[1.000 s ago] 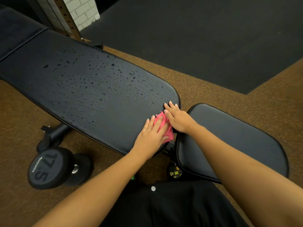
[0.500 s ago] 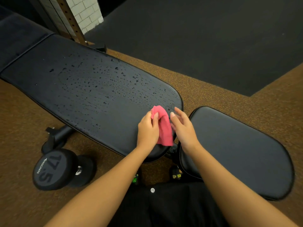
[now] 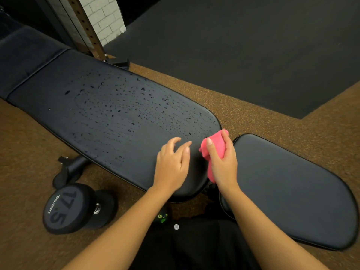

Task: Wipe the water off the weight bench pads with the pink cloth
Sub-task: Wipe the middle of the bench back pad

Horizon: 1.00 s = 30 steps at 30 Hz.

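The long black back pad (image 3: 116,117) of the weight bench runs from upper left to centre and is covered in water drops. The shorter black seat pad (image 3: 288,191) lies to its right and looks dry. My right hand (image 3: 224,164) holds the pink cloth (image 3: 214,145) bunched between thumb and fingers, over the gap at the back pad's near end. My left hand (image 3: 172,166) hovers over the back pad's near end with fingers loosely curled, holding nothing.
A black 17.5 dumbbell (image 3: 76,207) lies on the brown speckled floor (image 3: 25,156) at lower left, beside the bench's leg (image 3: 72,168). A rack upright (image 3: 85,26) and white brick wall (image 3: 105,18) stand at the top left. Dark matting (image 3: 233,45) covers the far floor.
My left hand has let go of the cloth and moved left. My right hand has taken the cloth and holds it alone, slightly further right.
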### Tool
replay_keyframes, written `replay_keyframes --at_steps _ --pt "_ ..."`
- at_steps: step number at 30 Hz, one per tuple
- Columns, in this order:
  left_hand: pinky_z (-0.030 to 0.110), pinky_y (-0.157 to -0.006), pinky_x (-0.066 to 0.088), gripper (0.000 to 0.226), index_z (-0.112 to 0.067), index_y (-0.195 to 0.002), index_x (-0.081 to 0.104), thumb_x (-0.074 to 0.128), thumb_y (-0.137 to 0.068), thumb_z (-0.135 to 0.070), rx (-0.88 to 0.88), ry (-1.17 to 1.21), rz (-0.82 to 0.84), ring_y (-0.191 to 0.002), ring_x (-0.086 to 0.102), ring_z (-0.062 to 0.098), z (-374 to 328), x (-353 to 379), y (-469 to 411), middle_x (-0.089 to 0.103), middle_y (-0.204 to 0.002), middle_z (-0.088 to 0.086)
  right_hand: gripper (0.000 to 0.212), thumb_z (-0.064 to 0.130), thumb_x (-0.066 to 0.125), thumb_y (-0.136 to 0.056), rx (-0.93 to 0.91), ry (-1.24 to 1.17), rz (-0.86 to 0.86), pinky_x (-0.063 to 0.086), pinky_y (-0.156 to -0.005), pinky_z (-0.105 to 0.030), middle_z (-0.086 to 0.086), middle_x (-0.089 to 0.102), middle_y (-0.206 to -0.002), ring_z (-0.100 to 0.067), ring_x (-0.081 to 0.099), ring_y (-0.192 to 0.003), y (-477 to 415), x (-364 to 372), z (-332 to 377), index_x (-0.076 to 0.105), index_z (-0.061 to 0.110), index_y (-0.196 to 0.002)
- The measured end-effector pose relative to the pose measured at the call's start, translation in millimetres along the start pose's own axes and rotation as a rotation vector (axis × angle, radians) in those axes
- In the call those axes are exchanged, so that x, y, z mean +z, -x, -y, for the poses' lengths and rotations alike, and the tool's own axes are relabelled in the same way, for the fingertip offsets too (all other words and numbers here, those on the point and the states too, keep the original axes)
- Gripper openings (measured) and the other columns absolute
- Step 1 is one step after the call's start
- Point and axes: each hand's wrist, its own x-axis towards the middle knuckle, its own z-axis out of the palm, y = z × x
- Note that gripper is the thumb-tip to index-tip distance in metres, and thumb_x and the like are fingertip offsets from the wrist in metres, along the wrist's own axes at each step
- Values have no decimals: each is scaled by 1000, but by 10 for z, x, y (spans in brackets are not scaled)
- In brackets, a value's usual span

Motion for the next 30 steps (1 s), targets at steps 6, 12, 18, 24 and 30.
replay_keyframes --at_steps 6,12,18,24,30 --pt "49 -105 33 48 -8 -130 54 32 -95 -33 81 -371 -72 -130 41 38 377 6 -36 48 -137 18 74 45 46 -94 -127 544 173 -6 -116 -42 -3 -5 -159 -29 -16 -144 -51 269 -337 3 24 -151" --pt "45 -110 19 49 -8 -131 51 30 -95 -34 32 -388 -122 -135 33 39 526 -151 -139 44 -141 18 72 51 37 -95 -126 782 108 2 -117 -46 -10 -1 -159 -36 -7 -145 -443 396 -300 5 19 -151" --pt "45 -111 18 52 -7 -131 51 26 -96 -36 -33 -392 -172 -137 29 38 787 -415 -192 42 -142 18 70 51 33 -97 -41 761 152 -3 -116 -45 -12 -3 -159 -36 -8 -144 -873 364 -172 5 18 -151" --pt "48 -112 20 51 -7 -131 50 26 -96 -35 -3 -417 -169 -137 28 39 819 -463 -384 43 -142 18 66 48 31 -98 -115 795 144 -3 -118 -41 -9 -1 -159 -31 -4 -146 -472 426 -225 9 16 -151" --pt "50 -111 21 52 -7 -132 49 25 -96 -35 -21 -472 -136 -136 30 39 913 -470 -480 43 -142 18 69 50 35 -97 -109 726 160 1 -117 -41 -9 0 -159 -32 -3 -146 -558 352 -290 8 18 -151"
